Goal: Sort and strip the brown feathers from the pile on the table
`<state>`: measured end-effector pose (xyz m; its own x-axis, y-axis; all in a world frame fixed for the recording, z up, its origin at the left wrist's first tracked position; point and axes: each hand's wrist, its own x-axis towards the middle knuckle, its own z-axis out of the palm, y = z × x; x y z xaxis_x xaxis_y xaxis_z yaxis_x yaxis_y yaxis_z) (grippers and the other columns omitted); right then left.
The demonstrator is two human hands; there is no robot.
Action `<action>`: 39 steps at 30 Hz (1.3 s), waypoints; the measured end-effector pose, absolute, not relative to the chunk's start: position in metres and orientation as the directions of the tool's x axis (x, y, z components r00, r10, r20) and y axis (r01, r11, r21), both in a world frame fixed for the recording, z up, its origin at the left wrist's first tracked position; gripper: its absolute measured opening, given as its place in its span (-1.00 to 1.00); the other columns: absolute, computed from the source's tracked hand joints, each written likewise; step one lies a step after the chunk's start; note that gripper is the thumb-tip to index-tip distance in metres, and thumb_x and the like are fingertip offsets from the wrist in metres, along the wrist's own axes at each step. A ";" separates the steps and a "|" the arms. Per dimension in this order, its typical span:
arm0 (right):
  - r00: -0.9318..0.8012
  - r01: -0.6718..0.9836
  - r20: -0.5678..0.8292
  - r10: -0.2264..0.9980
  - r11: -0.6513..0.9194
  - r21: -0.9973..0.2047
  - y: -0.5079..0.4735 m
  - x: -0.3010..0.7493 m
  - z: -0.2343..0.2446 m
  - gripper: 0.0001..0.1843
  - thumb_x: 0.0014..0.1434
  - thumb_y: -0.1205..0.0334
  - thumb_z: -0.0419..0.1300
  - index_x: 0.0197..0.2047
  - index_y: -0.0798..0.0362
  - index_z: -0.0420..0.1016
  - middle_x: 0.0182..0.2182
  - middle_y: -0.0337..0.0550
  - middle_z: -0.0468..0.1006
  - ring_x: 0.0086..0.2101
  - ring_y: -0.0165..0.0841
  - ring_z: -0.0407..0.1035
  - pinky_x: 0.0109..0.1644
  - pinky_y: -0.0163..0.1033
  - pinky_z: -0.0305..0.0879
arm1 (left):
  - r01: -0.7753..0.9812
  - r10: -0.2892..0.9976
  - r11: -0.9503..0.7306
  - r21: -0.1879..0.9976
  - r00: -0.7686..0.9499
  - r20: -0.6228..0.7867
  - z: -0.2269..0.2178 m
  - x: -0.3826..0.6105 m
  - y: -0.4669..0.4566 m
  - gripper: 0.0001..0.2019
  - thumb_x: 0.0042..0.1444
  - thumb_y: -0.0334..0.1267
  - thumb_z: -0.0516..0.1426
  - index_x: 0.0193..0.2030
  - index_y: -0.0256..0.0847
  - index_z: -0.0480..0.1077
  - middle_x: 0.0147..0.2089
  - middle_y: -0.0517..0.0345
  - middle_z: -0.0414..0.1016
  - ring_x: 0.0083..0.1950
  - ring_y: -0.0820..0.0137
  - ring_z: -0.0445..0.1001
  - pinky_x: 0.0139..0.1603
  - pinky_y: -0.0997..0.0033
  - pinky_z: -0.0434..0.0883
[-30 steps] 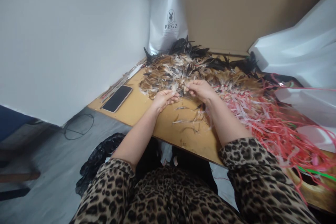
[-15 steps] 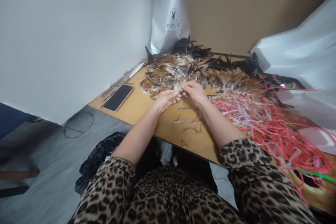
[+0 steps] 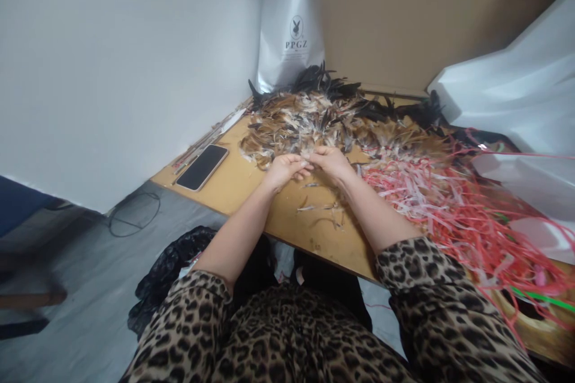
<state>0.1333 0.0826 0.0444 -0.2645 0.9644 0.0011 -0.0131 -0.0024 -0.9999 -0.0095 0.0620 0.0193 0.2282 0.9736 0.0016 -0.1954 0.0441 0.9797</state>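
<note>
My left hand (image 3: 284, 171) and my right hand (image 3: 330, 161) meet at the near edge of a pile of brown, white and black feathers (image 3: 296, 122). Both are closed in a pinch, fingertips nearly touching. Between them is a small pale feather (image 3: 305, 154), mostly covered by the fingers and blending into the pile behind. Loose feather scraps (image 3: 320, 208) lie on the yellowish tabletop (image 3: 242, 176) just below my hands.
A phone (image 3: 202, 166) lies left, beside thin sticks (image 3: 204, 134) along the white wall. Behind the feathers stands a silver-white bag (image 3: 291, 30). Tangled red and white plastic ribbon (image 3: 449, 209) and a tape roll (image 3: 516, 311) lie right. A black plastic bag (image 3: 168, 275) sits below.
My right hand has lowered slightly and its fingers have closed in toward my left fingertips. My left hand has hardly moved. The feathers and other things on the table stay put.
</note>
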 end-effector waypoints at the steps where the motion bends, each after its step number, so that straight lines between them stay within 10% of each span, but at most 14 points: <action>1: -0.264 -0.010 -0.009 0.965 -0.012 -1.000 0.083 0.133 0.044 -0.61 -0.34 -0.03 0.36 -0.60 0.13 0.40 -0.69 -0.31 0.36 -0.63 -0.55 0.11 -0.55 -0.37 -0.01 | -0.189 0.973 0.053 0.981 0.232 -0.008 0.020 -0.010 0.062 -0.76 -0.12 -0.23 0.25 -0.37 -0.39 0.43 -0.32 -0.05 0.54 -0.48 0.53 0.45 -0.50 0.58 0.33; 20: -0.170 0.017 0.034 0.985 0.038 -0.999 0.093 0.140 0.040 -0.65 -0.26 0.02 0.31 -0.43 0.10 0.50 -0.68 -0.33 0.36 -0.66 -0.54 0.09 -0.57 -0.37 -0.01 | -0.240 0.998 0.022 0.971 -0.046 -0.034 0.021 -0.015 0.069 -0.84 -0.07 -0.28 0.22 -0.38 -0.36 0.43 -0.42 0.05 0.53 -0.52 0.56 0.44 -0.55 0.64 0.30; 31: -0.218 0.605 0.253 0.943 0.334 -0.723 0.111 0.153 0.017 -0.83 -0.11 0.19 0.19 -0.46 0.07 0.55 -0.52 -0.20 0.53 -0.48 -0.40 0.32 -0.38 -0.32 0.18 | -0.428 0.971 -0.003 0.904 -0.217 -0.099 0.024 -0.021 0.075 -0.88 -0.04 -0.33 0.20 -0.37 -0.34 0.39 -0.41 0.09 0.52 -0.47 0.60 0.45 -0.48 0.68 0.32; 39: -0.182 0.656 0.345 0.921 0.375 -0.655 0.120 0.133 0.037 -0.82 -0.08 0.16 0.18 -0.41 0.04 0.53 -0.51 -0.21 0.51 -0.48 -0.39 0.31 -0.33 -0.29 0.19 | -0.424 0.978 -0.021 0.905 -0.198 -0.069 0.019 -0.022 0.077 -0.89 -0.01 -0.32 0.18 -0.37 -0.34 0.39 -0.39 0.08 0.53 -0.47 0.61 0.44 -0.48 0.67 0.31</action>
<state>0.1331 0.1204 0.0369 -0.1817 0.9207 0.3454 0.6557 0.3751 -0.6552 -0.0220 0.0767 0.0185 -0.1976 0.9778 -0.0695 -0.4239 -0.0213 0.9055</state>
